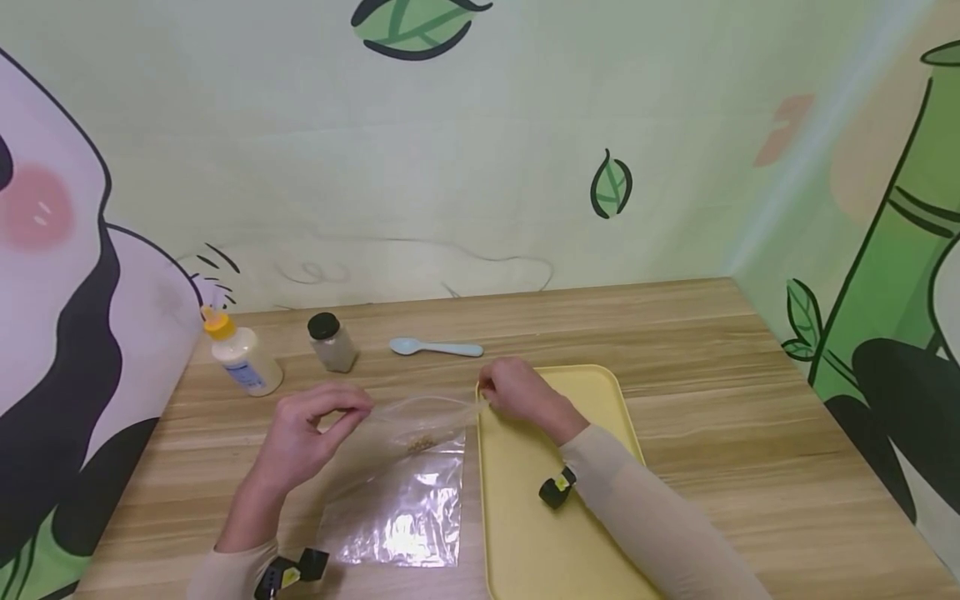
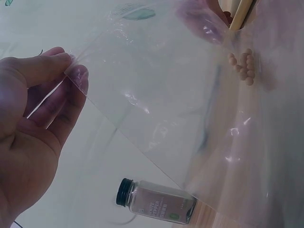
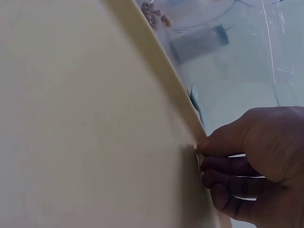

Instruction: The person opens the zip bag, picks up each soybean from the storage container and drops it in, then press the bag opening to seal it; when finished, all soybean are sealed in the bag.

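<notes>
A clear plastic bag [image 1: 405, 508] lies on the table, its mouth end lifted between the two hands. My left hand [image 1: 311, 433] pinches the top left corner of the bag, thumb against fingers, as the left wrist view also shows. The right hand [image 1: 521, 396] pinches the opposite top corner, over the left rim of a yellow tray [image 1: 525, 533]. In the right wrist view the right thumb and fingertips come together right at that rim. Several small tan balls [image 2: 246, 66] sit in a cluster in the bag.
Behind the left hand stand a white bottle [image 1: 247, 362] with a yellow cap and a pepper jar [image 1: 335, 346] with a black lid. A pale blue spoon [image 1: 435, 347] lies behind the bag. A painted wall [image 1: 487, 183] rises at the table's back edge.
</notes>
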Demonstrator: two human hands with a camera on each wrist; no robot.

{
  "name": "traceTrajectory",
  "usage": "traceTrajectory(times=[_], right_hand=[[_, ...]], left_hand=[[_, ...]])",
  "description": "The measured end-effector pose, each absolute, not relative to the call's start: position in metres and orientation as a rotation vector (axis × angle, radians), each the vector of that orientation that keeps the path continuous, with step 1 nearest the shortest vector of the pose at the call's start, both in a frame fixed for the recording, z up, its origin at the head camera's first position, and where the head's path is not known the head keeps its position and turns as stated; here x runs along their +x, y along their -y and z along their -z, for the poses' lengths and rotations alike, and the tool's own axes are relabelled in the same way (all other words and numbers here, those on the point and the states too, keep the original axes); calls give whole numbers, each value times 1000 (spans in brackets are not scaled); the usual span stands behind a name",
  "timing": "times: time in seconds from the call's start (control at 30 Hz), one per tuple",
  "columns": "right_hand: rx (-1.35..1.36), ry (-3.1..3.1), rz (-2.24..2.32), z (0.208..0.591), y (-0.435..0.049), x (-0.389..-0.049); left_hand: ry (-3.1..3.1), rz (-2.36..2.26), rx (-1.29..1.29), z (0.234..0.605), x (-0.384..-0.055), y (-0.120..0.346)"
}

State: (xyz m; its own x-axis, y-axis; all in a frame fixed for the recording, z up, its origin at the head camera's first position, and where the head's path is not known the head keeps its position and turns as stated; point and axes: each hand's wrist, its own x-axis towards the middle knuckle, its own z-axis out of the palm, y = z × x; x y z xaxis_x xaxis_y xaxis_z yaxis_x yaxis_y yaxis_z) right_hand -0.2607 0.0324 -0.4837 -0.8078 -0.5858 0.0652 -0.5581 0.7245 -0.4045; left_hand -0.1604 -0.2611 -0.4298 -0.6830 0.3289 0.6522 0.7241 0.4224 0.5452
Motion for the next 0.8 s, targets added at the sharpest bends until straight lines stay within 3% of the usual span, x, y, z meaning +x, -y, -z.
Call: traceTrajectory(times=[0.8], right_hand=[[-970, -2857, 591, 488, -31, -260]], left_hand=[[2210, 1184, -901, 430, -161, 261]])
